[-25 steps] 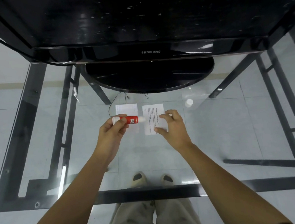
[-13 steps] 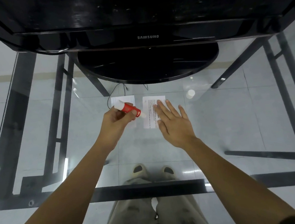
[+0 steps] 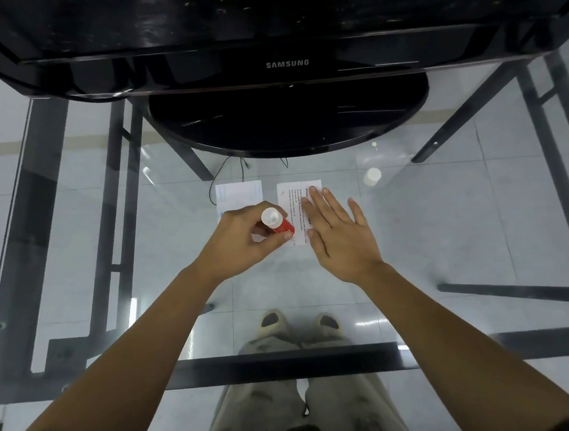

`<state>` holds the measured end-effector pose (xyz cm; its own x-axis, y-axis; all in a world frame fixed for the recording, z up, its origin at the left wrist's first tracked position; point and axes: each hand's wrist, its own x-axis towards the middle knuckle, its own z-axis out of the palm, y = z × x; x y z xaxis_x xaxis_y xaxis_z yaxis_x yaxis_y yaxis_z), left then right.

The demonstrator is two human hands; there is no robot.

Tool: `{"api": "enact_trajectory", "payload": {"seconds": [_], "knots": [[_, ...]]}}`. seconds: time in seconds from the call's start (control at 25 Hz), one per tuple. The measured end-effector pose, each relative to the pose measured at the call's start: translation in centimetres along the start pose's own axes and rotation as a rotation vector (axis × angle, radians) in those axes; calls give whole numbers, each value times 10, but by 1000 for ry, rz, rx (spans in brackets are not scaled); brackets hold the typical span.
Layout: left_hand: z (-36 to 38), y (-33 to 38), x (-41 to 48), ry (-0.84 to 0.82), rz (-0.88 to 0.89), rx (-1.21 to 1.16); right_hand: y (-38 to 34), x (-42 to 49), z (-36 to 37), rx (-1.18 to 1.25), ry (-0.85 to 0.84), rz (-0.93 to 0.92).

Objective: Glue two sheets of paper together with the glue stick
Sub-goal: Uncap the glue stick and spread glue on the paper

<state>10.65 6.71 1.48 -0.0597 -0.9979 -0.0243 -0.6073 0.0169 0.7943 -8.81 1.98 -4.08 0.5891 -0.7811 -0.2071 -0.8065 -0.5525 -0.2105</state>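
Observation:
Two small white sheets lie side by side on the glass table. The left sheet (image 3: pixel 239 195) is partly under my left hand (image 3: pixel 243 237). That hand grips a red glue stick (image 3: pixel 278 223), tilted, its white end towards me and its far end down on the lower left part of the printed right sheet (image 3: pixel 294 207). My right hand (image 3: pixel 338 233) lies flat, fingers spread, pressing on the right half of that printed sheet.
A black Samsung monitor (image 3: pixel 287 64) on a round black base (image 3: pixel 288 118) stands just behind the sheets. A small white cap (image 3: pixel 372 176) rests on the glass table (image 3: pixel 448 221) to the right. Black frame bars run along the table's near edge and sides.
My left hand turned the glue stick from lying sideways to pointing down and brought its tip onto the printed sheet. My right hand flattened out on that sheet.

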Motion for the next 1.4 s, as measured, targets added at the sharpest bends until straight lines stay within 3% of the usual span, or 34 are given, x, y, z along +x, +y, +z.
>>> {"api": "enact_trajectory", "payload": {"seconds": [0.36,0.52,0.72,1.0,1.2,1.4], "knots": [[-11,-1,24,-218,74,96,-1,-1,-3,50,11,0],[-19,-3,48,-185,53,164,0,-1,-1,48,12,-3],[-18,-3,53,-18,-46,187,0,0,0,45,3,-3],[-1,7,8,-161,60,73,-1,-2,-3,55,1,-11],[-11,6,48,-89,109,156,0,-3,-4,61,8,-16],[-18,3,66,8,29,151,0,-1,-1,60,-11,-16]]}}
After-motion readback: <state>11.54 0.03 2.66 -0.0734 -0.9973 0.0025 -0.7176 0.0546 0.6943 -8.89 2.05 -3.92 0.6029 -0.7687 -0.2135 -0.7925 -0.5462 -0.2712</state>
